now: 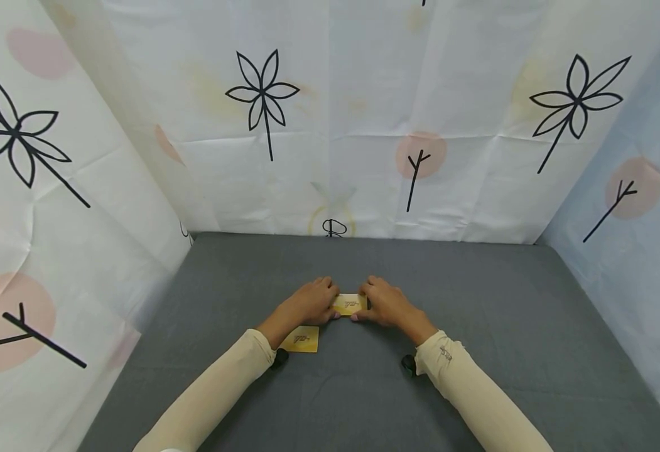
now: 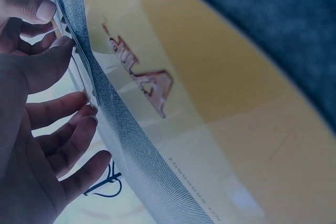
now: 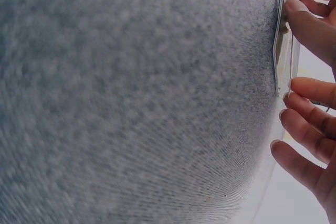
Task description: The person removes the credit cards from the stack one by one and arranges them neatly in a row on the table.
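Both hands hold a flat yellow-and-cream card (image 1: 350,304) with dark lettering, low over the grey cloth. My left hand (image 1: 314,301) pinches its left end between thumb and fingers. At the other end, the right hand (image 1: 387,303) has its thumb on the near edge and fingers on the far edge. Seen edge-on in the right wrist view, a thin flat layer (image 3: 278,51) lies just below the pinched edge. A second, similar yellow card (image 1: 301,339) lies flat beside the left wrist, partly covered by it; its lettered face (image 2: 210,77) looms large in the left wrist view.
A grey cloth (image 1: 476,301) covers the table. White fabric (image 1: 330,125) printed with black flowers and pink circles hangs behind and along both sides. Dark wrist-worn pieces (image 1: 409,364) sit under the cream sleeves (image 1: 465,389).
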Motion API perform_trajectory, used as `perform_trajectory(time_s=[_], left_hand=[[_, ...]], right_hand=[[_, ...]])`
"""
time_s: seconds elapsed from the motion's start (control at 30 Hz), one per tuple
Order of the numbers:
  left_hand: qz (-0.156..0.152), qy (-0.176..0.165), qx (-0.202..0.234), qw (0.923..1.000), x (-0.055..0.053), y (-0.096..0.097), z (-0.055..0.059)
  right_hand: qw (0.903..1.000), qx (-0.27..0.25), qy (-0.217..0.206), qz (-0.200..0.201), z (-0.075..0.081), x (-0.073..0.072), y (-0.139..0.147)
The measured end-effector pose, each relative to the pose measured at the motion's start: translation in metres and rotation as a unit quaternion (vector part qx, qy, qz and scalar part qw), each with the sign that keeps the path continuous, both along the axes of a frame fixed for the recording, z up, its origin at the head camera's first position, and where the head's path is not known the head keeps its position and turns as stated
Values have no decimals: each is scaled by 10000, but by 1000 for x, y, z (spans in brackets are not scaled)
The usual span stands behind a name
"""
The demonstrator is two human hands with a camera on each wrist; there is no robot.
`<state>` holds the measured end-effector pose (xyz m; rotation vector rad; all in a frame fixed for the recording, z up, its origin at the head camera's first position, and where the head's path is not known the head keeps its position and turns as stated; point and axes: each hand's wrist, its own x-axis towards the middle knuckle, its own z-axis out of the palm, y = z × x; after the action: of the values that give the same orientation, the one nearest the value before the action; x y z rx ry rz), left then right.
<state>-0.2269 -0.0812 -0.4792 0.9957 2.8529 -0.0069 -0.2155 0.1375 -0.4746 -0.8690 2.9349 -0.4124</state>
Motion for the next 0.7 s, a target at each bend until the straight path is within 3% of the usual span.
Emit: perform_trajectory(time_s=[0.7], left_hand=[[-95, 210, 291, 9993, 7, -6, 3]], right_hand=[[9998, -47, 149, 90, 3, 2, 1]])
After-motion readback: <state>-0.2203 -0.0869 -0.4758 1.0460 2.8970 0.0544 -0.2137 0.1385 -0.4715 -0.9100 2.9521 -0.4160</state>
